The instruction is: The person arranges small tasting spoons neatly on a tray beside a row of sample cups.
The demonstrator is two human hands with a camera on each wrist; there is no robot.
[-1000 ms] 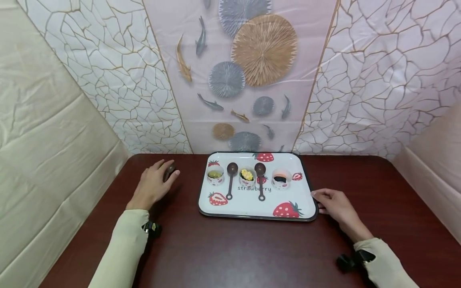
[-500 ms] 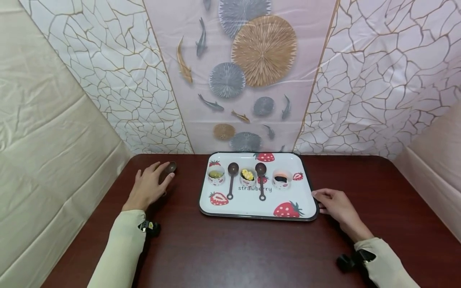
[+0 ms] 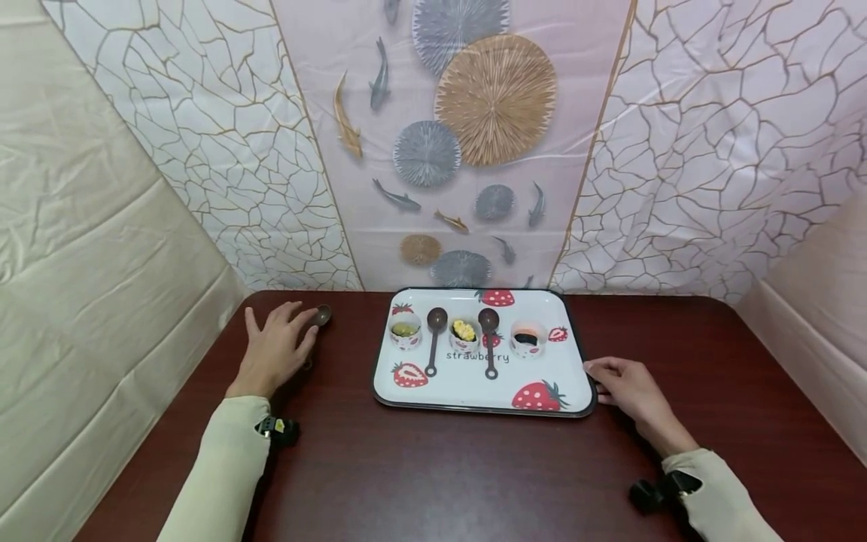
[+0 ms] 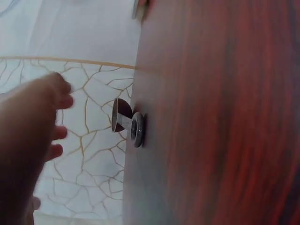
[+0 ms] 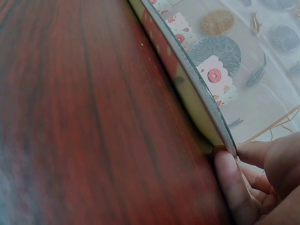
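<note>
My left hand (image 3: 269, 348) hovers over the table's left side with fingers spread, holding nothing. Just by its fingers lies a small dark spoon (image 3: 323, 315), partly covered by the hand in the head view. In the left wrist view the spoon's round bowl (image 4: 121, 112) and ring-ended handle show, apart from the fingers. A white strawberry-print tray (image 3: 447, 393) with a dark rim lies in the middle. At its right edge my right hand (image 3: 631, 388) pinches the rim between thumb and finger, seen close up in the right wrist view.
On the tray stand three paper cups: one with green food (image 3: 405, 333), one with yellow bits (image 3: 464, 333), one with something dark (image 3: 527, 340). Between them lie two dark brown spoons, a left one (image 3: 434, 343) and a right one (image 3: 490, 343). Patterned cloth (image 3: 494, 98) hangs behind the table.
My left hand has drawn back left, off the spoon, and its fingers have spread; more of the spoon shows. The right hand stays at the tray's rim.
</note>
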